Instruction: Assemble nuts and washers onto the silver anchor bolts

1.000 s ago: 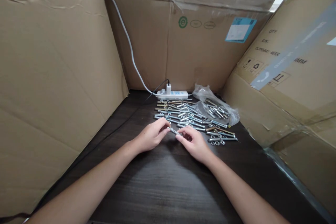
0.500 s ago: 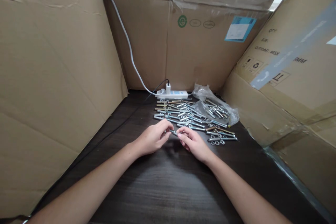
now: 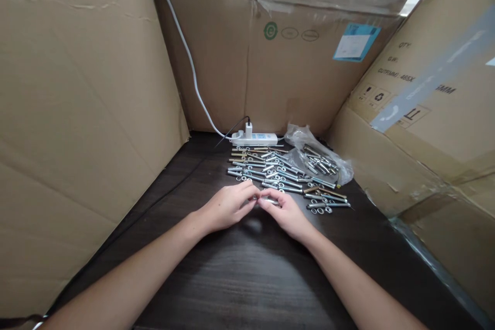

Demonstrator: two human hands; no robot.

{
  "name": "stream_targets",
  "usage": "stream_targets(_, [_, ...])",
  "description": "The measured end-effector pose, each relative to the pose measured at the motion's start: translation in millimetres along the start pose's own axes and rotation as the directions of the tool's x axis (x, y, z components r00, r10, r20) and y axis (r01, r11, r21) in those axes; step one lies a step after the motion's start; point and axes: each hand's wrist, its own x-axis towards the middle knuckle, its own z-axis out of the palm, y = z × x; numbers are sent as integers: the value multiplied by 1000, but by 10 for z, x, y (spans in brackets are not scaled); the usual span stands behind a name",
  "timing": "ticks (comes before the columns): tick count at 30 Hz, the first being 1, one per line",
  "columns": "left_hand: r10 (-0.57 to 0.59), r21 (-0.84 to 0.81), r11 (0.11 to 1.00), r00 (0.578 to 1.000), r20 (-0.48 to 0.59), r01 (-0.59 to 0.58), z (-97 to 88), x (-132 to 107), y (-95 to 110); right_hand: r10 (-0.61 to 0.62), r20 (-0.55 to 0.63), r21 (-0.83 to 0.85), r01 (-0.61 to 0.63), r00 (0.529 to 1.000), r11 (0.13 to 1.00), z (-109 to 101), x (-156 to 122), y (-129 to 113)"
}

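A short silvery expansion bolt (image 3: pixel 271 201) lies between the fingers of my right hand (image 3: pixel 284 211), which is closed around it. My left hand (image 3: pixel 228 203) is pinched at the bolt's left end, with its fingertips meeting those of the right hand. Those fingers cover that end, so any small nut or washer there is hidden. Both hands are held just above the dark table (image 3: pixel 247 278). Right behind them lie rows of loose bolt parts: metal rods (image 3: pixel 288 189), sleeves and washers (image 3: pixel 320 211).
A clear plastic bag (image 3: pixel 299 136) with several metal pieces (image 3: pixel 323 164) sits at the back right. Behind the rows is a white power strip (image 3: pixel 263 139) with a plug and cables. Cardboard walls (image 3: pixel 301 82) enclose the left, back and right sides.
My hands have come together, and the left fingertips now meet the right ones. The bolt has turned nearer to level and is more covered by the fingers.
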Motion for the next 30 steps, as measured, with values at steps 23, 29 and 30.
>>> stream_targets(23, [-210, 243, 945, 975, -68, 220, 98, 17, -342, 92, -158, -45, -100, 983, 994, -28, 1, -5])
stream_targets(29, [-146, 219, 963, 988, -56, 155, 125, 57, -281, 45, -167, -88, -61, 985, 994, -3, -6, 75])
stream_targets(30, [-135, 192, 971, 990, -48, 141, 122, 61, -255, 32, -170, -103, -50, 985, 993, 2, -7, 91])
